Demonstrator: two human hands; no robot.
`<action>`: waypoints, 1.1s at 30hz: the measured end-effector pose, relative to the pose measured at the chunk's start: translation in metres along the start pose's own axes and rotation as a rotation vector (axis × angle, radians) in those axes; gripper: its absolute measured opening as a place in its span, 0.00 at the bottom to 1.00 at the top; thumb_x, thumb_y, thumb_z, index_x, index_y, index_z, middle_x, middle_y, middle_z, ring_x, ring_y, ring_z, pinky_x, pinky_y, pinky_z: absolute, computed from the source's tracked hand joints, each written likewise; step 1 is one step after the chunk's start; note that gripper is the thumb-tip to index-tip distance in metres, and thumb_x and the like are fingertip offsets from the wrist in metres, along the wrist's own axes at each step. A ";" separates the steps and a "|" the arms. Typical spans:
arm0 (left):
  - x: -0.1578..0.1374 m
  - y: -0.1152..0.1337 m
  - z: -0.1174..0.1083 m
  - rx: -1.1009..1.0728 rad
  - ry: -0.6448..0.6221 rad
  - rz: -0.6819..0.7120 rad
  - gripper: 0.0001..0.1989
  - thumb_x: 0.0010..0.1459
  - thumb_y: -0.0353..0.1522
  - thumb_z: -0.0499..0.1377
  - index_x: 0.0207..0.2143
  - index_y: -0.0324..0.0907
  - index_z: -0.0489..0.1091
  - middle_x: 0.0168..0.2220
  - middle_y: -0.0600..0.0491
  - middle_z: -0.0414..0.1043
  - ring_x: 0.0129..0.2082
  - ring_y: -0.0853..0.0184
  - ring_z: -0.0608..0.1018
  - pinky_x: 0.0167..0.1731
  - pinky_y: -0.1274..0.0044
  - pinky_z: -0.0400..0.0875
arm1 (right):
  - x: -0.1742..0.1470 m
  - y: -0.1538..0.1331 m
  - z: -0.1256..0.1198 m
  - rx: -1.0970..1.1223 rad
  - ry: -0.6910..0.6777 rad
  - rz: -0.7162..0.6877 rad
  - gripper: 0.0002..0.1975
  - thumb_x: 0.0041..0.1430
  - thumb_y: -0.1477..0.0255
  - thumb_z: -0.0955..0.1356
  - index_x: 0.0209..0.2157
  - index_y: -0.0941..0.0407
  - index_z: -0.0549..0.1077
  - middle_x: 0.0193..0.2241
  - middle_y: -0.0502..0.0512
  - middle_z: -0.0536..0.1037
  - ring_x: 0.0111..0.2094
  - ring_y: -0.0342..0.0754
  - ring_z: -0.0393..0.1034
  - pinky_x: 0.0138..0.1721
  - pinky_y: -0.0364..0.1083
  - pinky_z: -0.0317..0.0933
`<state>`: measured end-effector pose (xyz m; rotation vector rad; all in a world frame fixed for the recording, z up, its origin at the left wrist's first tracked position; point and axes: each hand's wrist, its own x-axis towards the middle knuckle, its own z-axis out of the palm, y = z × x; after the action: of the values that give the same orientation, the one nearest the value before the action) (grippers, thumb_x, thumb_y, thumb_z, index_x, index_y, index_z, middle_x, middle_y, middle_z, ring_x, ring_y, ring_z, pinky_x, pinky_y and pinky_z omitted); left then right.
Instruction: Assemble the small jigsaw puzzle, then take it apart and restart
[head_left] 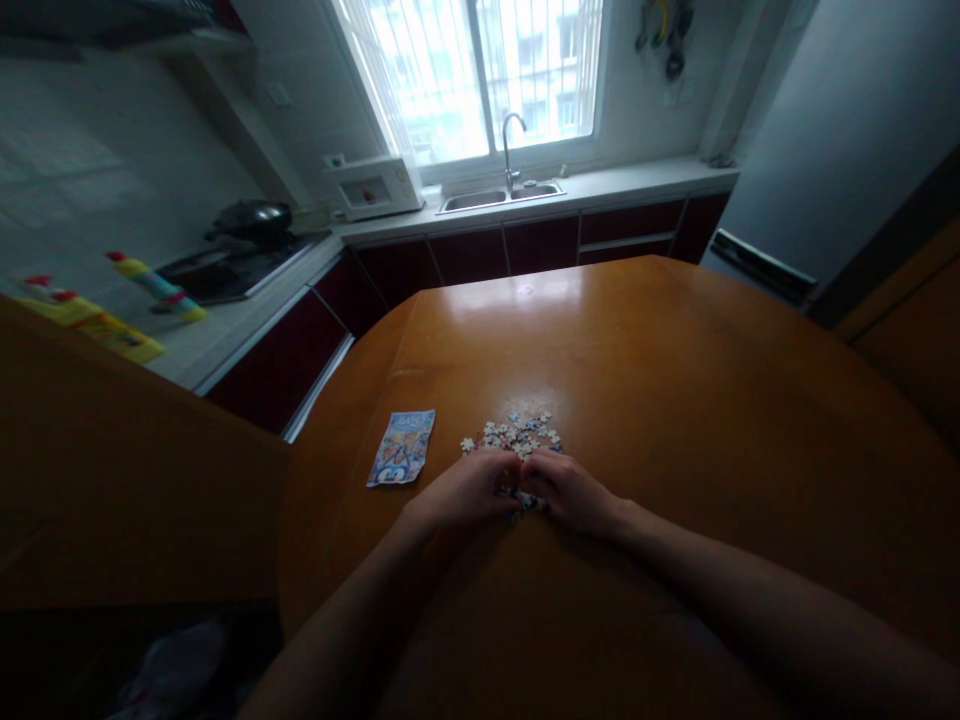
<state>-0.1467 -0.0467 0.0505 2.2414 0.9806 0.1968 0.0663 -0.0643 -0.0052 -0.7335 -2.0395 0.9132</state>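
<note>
A loose heap of small jigsaw puzzle pieces [516,432] lies on the wooden table, most showing pale backs and a few showing colour. My left hand [480,482] and my right hand [566,488] meet at the fingertips over the near side of this heap. Both are curled, cupping some of the pieces between fingers and thumbs, and more pieces show through the gap between the palms. Exactly which pieces the fingers press on is hidden. To the left of my left hand, a creased printed sheet [403,448] with a blue cartoon picture lies flat.
The round-ended wooden table [645,370] spreads around my arms. Beyond it runs a counter with a sink [472,201], a faucet [507,150] and a white microwave [375,188]. At left are a wok [255,218] on the stove and several yellow bottles [97,322].
</note>
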 end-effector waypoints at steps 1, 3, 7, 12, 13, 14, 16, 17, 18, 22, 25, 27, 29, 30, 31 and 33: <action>0.001 0.000 0.001 -0.019 -0.011 0.011 0.07 0.55 0.28 0.65 0.38 0.41 0.73 0.37 0.53 0.76 0.36 0.65 0.75 0.36 0.77 0.66 | 0.000 0.000 0.000 0.003 0.019 -0.007 0.07 0.65 0.80 0.63 0.35 0.55 0.69 0.34 0.54 0.74 0.36 0.47 0.69 0.40 0.46 0.65; 0.001 0.000 0.001 -0.042 -0.031 0.031 0.07 0.55 0.25 0.63 0.38 0.41 0.74 0.37 0.53 0.77 0.37 0.66 0.76 0.37 0.77 0.66 | 0.000 0.001 0.000 0.010 0.059 -0.007 0.08 0.65 0.80 0.62 0.37 0.55 0.71 0.35 0.54 0.74 0.37 0.47 0.69 0.40 0.46 0.65; 0.001 0.002 0.002 -0.004 -0.068 0.038 0.06 0.57 0.26 0.63 0.38 0.41 0.75 0.36 0.53 0.76 0.36 0.66 0.76 0.37 0.77 0.66 | 0.000 0.003 0.001 0.049 0.182 0.077 0.10 0.66 0.79 0.61 0.43 0.56 0.72 0.34 0.53 0.76 0.36 0.46 0.71 0.39 0.45 0.65; 0.005 0.005 0.008 -0.031 0.055 0.010 0.05 0.62 0.34 0.63 0.38 0.41 0.75 0.36 0.52 0.76 0.36 0.65 0.75 0.39 0.75 0.66 | 0.001 0.013 0.004 0.128 0.279 0.188 0.10 0.65 0.76 0.63 0.46 0.55 0.72 0.32 0.52 0.76 0.32 0.45 0.72 0.35 0.45 0.67; 0.007 0.005 0.010 -0.063 0.100 -0.003 0.06 0.62 0.34 0.63 0.40 0.40 0.75 0.36 0.52 0.75 0.35 0.66 0.75 0.38 0.75 0.66 | 0.002 0.014 0.004 0.154 0.284 0.180 0.10 0.66 0.76 0.63 0.46 0.55 0.72 0.33 0.53 0.77 0.33 0.46 0.73 0.36 0.45 0.67; 0.009 0.005 0.014 -0.102 0.143 -0.016 0.07 0.62 0.34 0.63 0.41 0.40 0.75 0.35 0.52 0.75 0.34 0.66 0.74 0.36 0.76 0.66 | 0.002 0.015 0.005 0.183 0.284 0.166 0.10 0.66 0.75 0.63 0.46 0.55 0.72 0.35 0.54 0.78 0.34 0.46 0.74 0.37 0.46 0.68; 0.013 0.005 0.022 -0.183 0.207 -0.043 0.09 0.61 0.33 0.64 0.42 0.40 0.75 0.33 0.53 0.73 0.31 0.68 0.73 0.33 0.77 0.65 | 0.002 0.016 0.006 0.250 0.276 0.130 0.11 0.67 0.75 0.62 0.48 0.54 0.71 0.38 0.55 0.77 0.36 0.46 0.74 0.37 0.46 0.69; 0.014 0.004 0.026 -0.223 0.235 -0.053 0.09 0.60 0.33 0.65 0.42 0.39 0.75 0.32 0.54 0.72 0.30 0.69 0.72 0.32 0.78 0.64 | 0.002 0.015 0.006 0.278 0.271 0.112 0.11 0.67 0.75 0.62 0.49 0.53 0.70 0.39 0.55 0.77 0.35 0.46 0.74 0.37 0.46 0.70; 0.016 0.004 0.029 -0.262 0.255 -0.059 0.08 0.60 0.33 0.65 0.40 0.39 0.75 0.30 0.55 0.72 0.29 0.69 0.71 0.30 0.79 0.63 | 0.002 0.014 0.007 0.295 0.270 0.095 0.12 0.67 0.75 0.61 0.50 0.53 0.69 0.40 0.54 0.76 0.35 0.46 0.74 0.36 0.45 0.70; 0.021 0.005 0.038 -0.407 0.332 -0.063 0.07 0.57 0.31 0.65 0.37 0.37 0.76 0.31 0.54 0.74 0.31 0.68 0.74 0.31 0.79 0.65 | 0.002 0.009 0.007 0.277 0.291 0.048 0.14 0.67 0.75 0.62 0.53 0.51 0.66 0.40 0.53 0.73 0.35 0.45 0.73 0.37 0.45 0.70; 0.021 0.007 0.039 -0.452 0.400 -0.094 0.08 0.58 0.32 0.64 0.38 0.37 0.77 0.34 0.51 0.79 0.33 0.66 0.77 0.34 0.77 0.69 | 0.004 0.008 0.007 0.263 0.333 0.110 0.14 0.65 0.73 0.65 0.52 0.51 0.66 0.37 0.50 0.71 0.31 0.43 0.72 0.32 0.43 0.68; 0.021 0.008 0.038 -0.449 0.434 -0.105 0.08 0.60 0.33 0.63 0.39 0.38 0.78 0.35 0.50 0.81 0.35 0.65 0.79 0.37 0.76 0.70 | 0.006 0.009 0.007 0.256 0.379 0.181 0.12 0.64 0.71 0.67 0.49 0.52 0.67 0.34 0.49 0.72 0.27 0.41 0.71 0.28 0.42 0.66; 0.021 0.008 0.038 -0.431 0.454 -0.106 0.09 0.62 0.34 0.62 0.39 0.39 0.79 0.36 0.49 0.81 0.35 0.64 0.80 0.37 0.75 0.70 | 0.008 0.011 0.006 0.263 0.426 0.249 0.10 0.63 0.69 0.68 0.45 0.54 0.69 0.31 0.48 0.72 0.26 0.42 0.70 0.27 0.42 0.65; 0.020 0.007 0.038 -0.419 0.465 -0.111 0.10 0.62 0.35 0.61 0.39 0.38 0.79 0.35 0.49 0.81 0.34 0.64 0.79 0.37 0.75 0.70 | 0.008 0.012 0.006 0.270 0.443 0.277 0.09 0.62 0.68 0.69 0.43 0.54 0.70 0.30 0.48 0.73 0.26 0.43 0.70 0.27 0.42 0.66; 0.020 0.007 0.038 -0.406 0.474 -0.121 0.10 0.62 0.35 0.61 0.38 0.38 0.79 0.34 0.49 0.81 0.33 0.64 0.79 0.36 0.76 0.70 | 0.009 0.013 0.006 0.279 0.455 0.300 0.08 0.61 0.68 0.70 0.40 0.54 0.70 0.29 0.48 0.73 0.27 0.44 0.71 0.28 0.43 0.66; 0.020 0.003 0.037 -0.377 0.489 -0.151 0.10 0.63 0.36 0.61 0.38 0.38 0.79 0.32 0.50 0.80 0.32 0.64 0.78 0.34 0.76 0.69 | 0.009 0.016 0.006 0.284 0.473 0.325 0.07 0.61 0.66 0.70 0.36 0.55 0.72 0.28 0.49 0.74 0.28 0.44 0.71 0.30 0.43 0.66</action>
<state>-0.1160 -0.0534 0.0220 1.7959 1.2379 0.8199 0.0590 -0.0504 -0.0167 -1.0263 -1.3695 1.0637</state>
